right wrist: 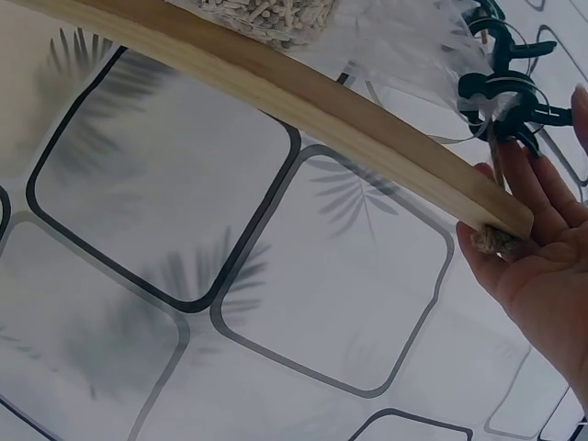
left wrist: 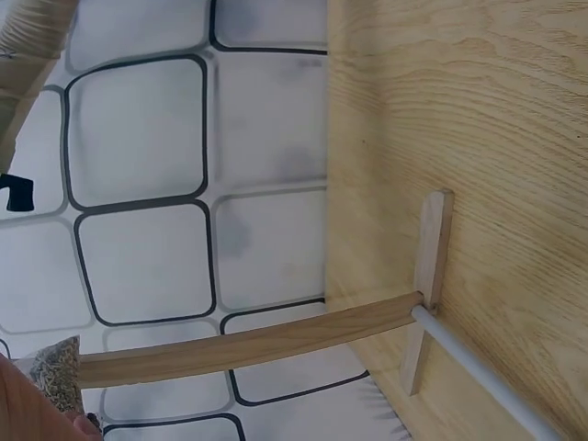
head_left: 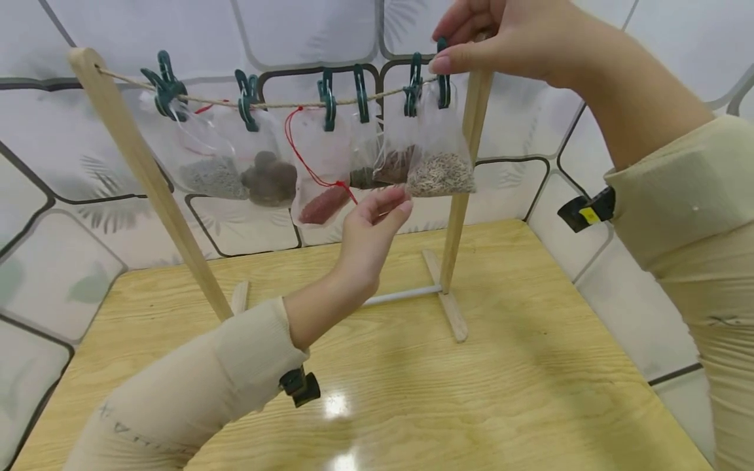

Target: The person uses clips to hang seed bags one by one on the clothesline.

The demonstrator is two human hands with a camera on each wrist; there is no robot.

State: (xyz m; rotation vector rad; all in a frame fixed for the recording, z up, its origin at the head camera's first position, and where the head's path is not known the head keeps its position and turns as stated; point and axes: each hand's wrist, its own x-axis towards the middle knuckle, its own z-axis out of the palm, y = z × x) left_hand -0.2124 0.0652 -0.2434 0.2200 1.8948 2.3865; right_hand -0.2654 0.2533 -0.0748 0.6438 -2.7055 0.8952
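Observation:
Several small clear bags hang from a twine line [head_left: 271, 104] by dark green spring clips. At the right end, my right hand [head_left: 501, 39] pinches a green clip [right wrist: 514, 96] on the bag of pale, speckled bits [head_left: 442, 175]. Its other fingers lie behind the wooden post's top, near the twine knot [right wrist: 499, 241]. My left hand [head_left: 371, 229], thumb and fingertips together, holds the lower left corner of the same bag. Left of it hang bags with dark brown bits [head_left: 396, 167], a reddish piece [head_left: 323, 206], brown round pieces [head_left: 271, 180] and grey grains [head_left: 213, 176].
The line runs between two wooden posts, left [head_left: 153, 183] and right [head_left: 456, 229], standing on flat feet [head_left: 453, 317]. A white rod [head_left: 403, 296] joins them low down. The frame stands on a wood-grain table [head_left: 448, 405] before a patterned white wall [head_left: 306, 33]. A red cord [head_left: 306, 163] dangles mid-line.

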